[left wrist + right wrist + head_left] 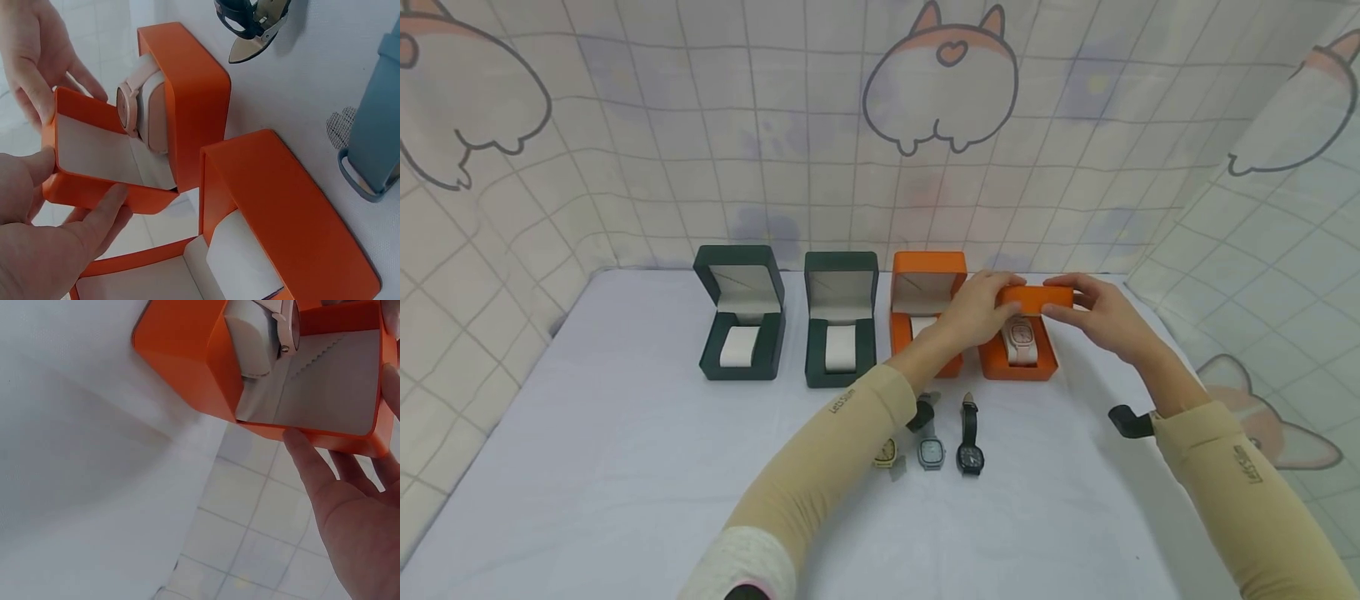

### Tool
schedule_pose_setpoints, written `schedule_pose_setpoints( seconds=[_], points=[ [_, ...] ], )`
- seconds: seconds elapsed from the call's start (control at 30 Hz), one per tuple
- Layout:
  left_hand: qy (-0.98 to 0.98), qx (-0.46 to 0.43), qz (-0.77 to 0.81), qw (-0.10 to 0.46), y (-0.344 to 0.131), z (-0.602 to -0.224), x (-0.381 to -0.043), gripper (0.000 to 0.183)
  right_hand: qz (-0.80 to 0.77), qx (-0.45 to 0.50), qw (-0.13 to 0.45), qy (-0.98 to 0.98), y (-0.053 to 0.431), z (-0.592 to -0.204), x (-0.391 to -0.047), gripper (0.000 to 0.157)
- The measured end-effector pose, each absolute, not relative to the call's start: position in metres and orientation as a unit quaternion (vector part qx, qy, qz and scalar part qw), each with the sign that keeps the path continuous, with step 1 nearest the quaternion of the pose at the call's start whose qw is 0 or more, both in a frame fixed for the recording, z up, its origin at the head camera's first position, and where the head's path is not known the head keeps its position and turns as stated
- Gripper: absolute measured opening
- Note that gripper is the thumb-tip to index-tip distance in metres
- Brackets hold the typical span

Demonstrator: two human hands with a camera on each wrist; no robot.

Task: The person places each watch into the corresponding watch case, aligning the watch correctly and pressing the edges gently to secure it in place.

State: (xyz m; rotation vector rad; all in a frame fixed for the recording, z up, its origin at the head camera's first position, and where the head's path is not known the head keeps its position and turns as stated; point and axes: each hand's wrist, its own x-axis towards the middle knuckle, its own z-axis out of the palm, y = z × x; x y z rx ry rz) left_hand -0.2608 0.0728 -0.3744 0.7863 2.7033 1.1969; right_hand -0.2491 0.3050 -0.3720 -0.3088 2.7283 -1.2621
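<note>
At the right end of the row stands an orange watch box [1018,367], its hinged lid [1036,297] part-way tilted over the base. A watch with a pale pink strap [1022,335] sits inside, wrapped around a white cushion [250,340]. My left hand [979,308] grips the lid's left side, thumb on the near edge and fingers behind. From the other side my right hand [1097,312] holds the lid between thumb and fingers. In the left wrist view both hands show at the lid's white-lined rim [100,140].
Left of it stands another orange box [929,262], open with a white cushion, then two open dark green boxes [841,379]. In front lie a black watch [970,457], a light blue watch [932,452] and a gold-coloured watch [886,452], partly behind the left sleeve. A patterned curtain [820,167] backs the table.
</note>
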Motion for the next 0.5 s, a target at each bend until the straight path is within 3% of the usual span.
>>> schedule_pose_setpoints(
  seconds=[0.5],
  points=[
    [0.879, 0.290, 0.375, 0.044, 0.0657, -0.3734, -0.2574, 0.044, -0.390, -0.108, 0.051, 0.913, 0.3062, -0.3738, -0.2457, 0.058]
  ],
)
